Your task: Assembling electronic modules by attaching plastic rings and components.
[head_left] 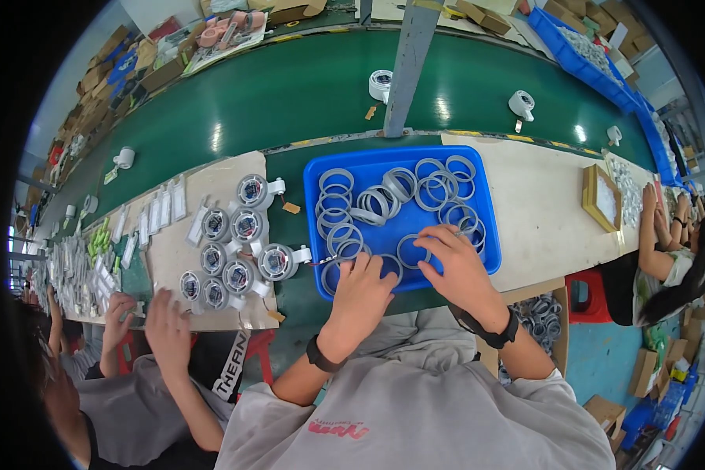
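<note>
A blue tray [392, 166] holds several grey rings [435, 190]. My left hand [362, 291] rests at the tray's near edge, its fingers curled over a grey ring [336, 267] at the tray's front left. My right hand [456, 265] lies inside the tray at its near right, fingertips touching a grey ring [410, 251]. Both wrists wear black bands. Whether either hand has a firm hold on a ring is hard to tell.
Left of the tray, several round grey-and-silver reels [239, 251] lie on a cardboard sheet [211, 176]. A green conveyor belt [290, 94] carries white parts behind. Other people's hands [168, 333] work at my left, another person [670, 251] at right. A grey post [407, 63] stands behind the tray.
</note>
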A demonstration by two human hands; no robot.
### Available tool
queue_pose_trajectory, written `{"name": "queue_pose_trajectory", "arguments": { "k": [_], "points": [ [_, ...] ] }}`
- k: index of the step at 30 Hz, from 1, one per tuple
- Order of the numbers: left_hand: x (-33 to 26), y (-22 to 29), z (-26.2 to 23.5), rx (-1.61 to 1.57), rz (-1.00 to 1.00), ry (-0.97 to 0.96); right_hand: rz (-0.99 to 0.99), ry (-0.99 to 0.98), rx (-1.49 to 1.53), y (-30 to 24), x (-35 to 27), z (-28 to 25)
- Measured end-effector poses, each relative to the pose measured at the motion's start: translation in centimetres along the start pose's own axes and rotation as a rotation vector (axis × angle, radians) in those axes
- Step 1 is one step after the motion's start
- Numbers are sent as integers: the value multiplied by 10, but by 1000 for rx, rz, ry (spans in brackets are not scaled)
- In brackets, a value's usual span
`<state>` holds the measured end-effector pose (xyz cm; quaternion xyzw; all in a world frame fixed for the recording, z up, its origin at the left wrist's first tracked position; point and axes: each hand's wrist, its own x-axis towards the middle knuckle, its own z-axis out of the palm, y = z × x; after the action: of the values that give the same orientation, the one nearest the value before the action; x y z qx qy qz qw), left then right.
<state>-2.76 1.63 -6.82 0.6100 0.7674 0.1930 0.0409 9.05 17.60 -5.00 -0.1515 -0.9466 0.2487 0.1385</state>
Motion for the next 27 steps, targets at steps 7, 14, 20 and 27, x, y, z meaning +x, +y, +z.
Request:
{"name": "queue_pose_trajectory", "arguments": {
  "k": [7, 14, 20, 27],
  "points": [
    [10, -5, -10, -158, 49, 163, 28, -89, 257, -11, 12, -10],
    [23, -3, -38, -283, 334, 220, -28, -481, 368, -22, 36, -55],
    [31, -5, -50, -456, 450, 362, -16, -593, 439, -40, 53, -79],
    [33, -1, -58, -506, 424, 523, -86, -820, 564, -38, 68, -103]
  ]
}}
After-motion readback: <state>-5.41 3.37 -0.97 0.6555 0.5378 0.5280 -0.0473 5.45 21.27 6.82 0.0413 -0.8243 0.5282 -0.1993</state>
